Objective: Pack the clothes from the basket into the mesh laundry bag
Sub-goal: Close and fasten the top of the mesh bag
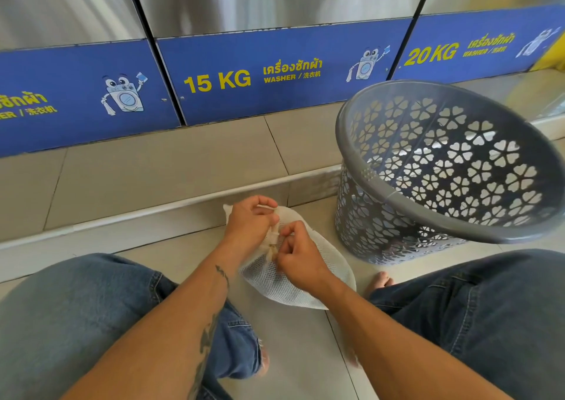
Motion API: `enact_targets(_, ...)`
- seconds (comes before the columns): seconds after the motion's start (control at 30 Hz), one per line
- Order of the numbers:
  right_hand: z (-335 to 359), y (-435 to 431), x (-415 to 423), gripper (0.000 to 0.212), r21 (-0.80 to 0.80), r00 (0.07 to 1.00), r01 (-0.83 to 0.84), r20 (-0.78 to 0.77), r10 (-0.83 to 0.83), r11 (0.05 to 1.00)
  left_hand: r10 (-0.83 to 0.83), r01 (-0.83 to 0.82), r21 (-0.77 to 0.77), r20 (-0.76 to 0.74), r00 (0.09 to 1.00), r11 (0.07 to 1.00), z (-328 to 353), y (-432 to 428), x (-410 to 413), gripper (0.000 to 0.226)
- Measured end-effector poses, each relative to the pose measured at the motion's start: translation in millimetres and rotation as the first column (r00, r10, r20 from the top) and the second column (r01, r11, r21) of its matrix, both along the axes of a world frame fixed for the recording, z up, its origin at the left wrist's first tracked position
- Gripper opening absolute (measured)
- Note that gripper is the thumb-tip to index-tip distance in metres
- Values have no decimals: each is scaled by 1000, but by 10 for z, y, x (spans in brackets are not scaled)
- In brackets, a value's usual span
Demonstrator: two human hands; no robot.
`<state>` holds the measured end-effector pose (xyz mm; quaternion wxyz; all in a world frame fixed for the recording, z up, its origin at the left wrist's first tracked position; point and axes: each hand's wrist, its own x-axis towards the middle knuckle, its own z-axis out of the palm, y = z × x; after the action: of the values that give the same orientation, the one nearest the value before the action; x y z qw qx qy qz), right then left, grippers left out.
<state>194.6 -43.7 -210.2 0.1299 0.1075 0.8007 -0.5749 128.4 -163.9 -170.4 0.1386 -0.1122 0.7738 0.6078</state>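
A white mesh laundry bag (330, 262) lies on the tiled floor between my knees, rounded and full. My left hand (250, 219) grips the bag's gathered top edge. My right hand (298, 257) pinches the same bunched opening just below it, where a bit of pale fabric shows. The grey plastic basket (394, 196) with heart-shaped cut-outs stands to the right, tilted toward me. Its visible inside holds no clothes.
A raised tiled step (153, 167) runs across in front of me. Behind it stand steel washers with blue panels marked 15 KG (217, 81) and 20 KG (431, 53). My jeans-clad legs frame the bag, and a bare foot (380, 280) rests beside the basket.
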Motion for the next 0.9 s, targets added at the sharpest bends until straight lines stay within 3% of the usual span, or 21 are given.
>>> enact_targets(0.07,-21,115,-10,37,10,1000,7,29,-7,1000,-43,41,-40,-52,998,998,2,-17,10,25)
enact_targets(0.17,-69,287,21,28,133,996,63,50,-70,989,-14,-9,-279,-80,997,960,-60,-219,2,29)
enact_targets(0.3,-189,456,-80,38,316,977,112,138,-162,942,97,-53,-519,58,994,853,-121,-654,-152,30)
enact_targets(0.4,-358,459,-226,60,249,944,141,257,-206,958,47,78,-670,166,985,738,-126,-773,-232,21)
enact_targets(0.5,-532,388,-333,77,102,882,207,412,-231,973,60,165,-750,263,963,641,-238,-760,-362,49)
enact_targets(0.63,-825,453,-448,94,-103,814,356,523,-254,929,66,235,-614,425,903,754,-538,-643,-574,83)
enact_targets(0.7,-1008,558,-454,112,-154,756,430,600,-261,890,16,255,-448,517,856,857,-730,-566,-603,95)
enact_targets(0.77,-1139,657,-415,117,-226,703,503,668,-243,834,-34,221,-260,574,818,940,-915,-531,-602,108)
enact_targets(0.83,-1194,683,-365,91,-314,736,485,651,-187,817,-58,204,-180,596,801,962,-980,-542,-622,118)
enact_targets(0.9,-1172,610,-314,67,-291,796,425,571,-201,857,-77,216,-177,574,815,960,-925,-586,-647,112)
